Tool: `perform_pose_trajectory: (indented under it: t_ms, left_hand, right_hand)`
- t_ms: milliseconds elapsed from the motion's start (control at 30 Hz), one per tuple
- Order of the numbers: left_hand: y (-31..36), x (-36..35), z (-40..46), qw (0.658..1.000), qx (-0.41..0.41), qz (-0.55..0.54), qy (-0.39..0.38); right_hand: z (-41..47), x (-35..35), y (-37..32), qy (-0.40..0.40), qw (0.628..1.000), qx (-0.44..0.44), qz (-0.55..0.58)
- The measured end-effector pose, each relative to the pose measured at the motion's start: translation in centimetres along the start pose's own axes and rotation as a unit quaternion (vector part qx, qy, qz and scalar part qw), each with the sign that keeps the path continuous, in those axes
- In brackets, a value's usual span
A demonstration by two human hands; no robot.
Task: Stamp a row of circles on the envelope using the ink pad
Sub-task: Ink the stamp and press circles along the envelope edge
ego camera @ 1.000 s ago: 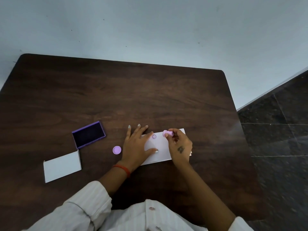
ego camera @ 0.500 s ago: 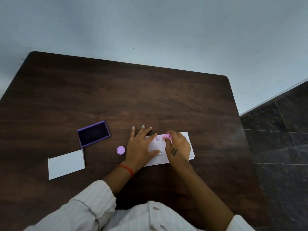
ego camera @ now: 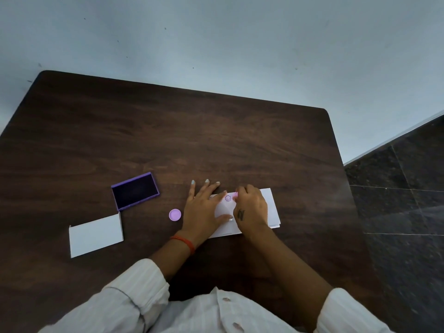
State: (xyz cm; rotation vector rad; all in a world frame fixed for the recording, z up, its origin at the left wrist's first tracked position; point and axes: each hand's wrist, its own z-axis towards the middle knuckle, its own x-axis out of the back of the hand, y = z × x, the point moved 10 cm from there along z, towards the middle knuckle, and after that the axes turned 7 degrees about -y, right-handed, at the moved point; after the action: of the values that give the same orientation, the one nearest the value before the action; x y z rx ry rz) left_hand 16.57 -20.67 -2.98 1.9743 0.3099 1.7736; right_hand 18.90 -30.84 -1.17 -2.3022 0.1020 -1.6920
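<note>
The envelope (ego camera: 271, 205) lies flat on the table (ego camera: 216, 145), near the front edge, a bit right of centre. One purple circle print (ego camera: 228, 198) shows on its upper left part. Just right of this print, touching the paper, stands the pink stamp (ego camera: 234, 194); only a small piece of it is visible.

The right hand (ego camera: 252, 210) is curled over the stamp, fingers closed around it and pressing it down on the envelope. The back of the hand covers most of the stamp, so the exact grip of each finger I cannot tell.

The left hand (ego camera: 204, 210) lies flat w/ palm down on the left end of the envelope. Its fingers are spread open and straight, tips resting on the table beyond the paper; the thumb stretches right across the paper, almost touching the right hand. It holds nothing, only presses.

Left of this hand, on the table, is a round purple cap (ego camera: 175, 214). Further left and a bit farther away is the ink pad (ego camera: 135, 190), open. Nearer & left of it lies a white lid (ego camera: 96, 235).
</note>
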Motion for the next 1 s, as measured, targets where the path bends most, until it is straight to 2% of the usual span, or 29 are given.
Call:
perform_pose_trajectory:
  t_ms: [167,500,667,1000]
  left_hand:
    - [0.0,0.1,0.0,1.0,0.0,-0.003,0.005]
    - [0.0,0.2,-0.1,1.0,-0.006,-0.009,0.022]
    - [0.0,0.1,0.0,1.0,-0.001,-0.014,0.02]
    - [0.0,-0.1,-0.1,1.0,-0.003,-0.005,0.005]
  right_hand:
    - [0.1,-0.2,-0.3,-0.008,1.0,0.02,-0.012]
    - [-0.2,0.6,-0.8,0.041,0.998,0.044,-0.008]
    - [-0.4,1.3,-1.6,0.062,0.99,0.114,-0.055]
    - [0.0,0.6,-1.2,0.034,0.995,0.092,-0.032]
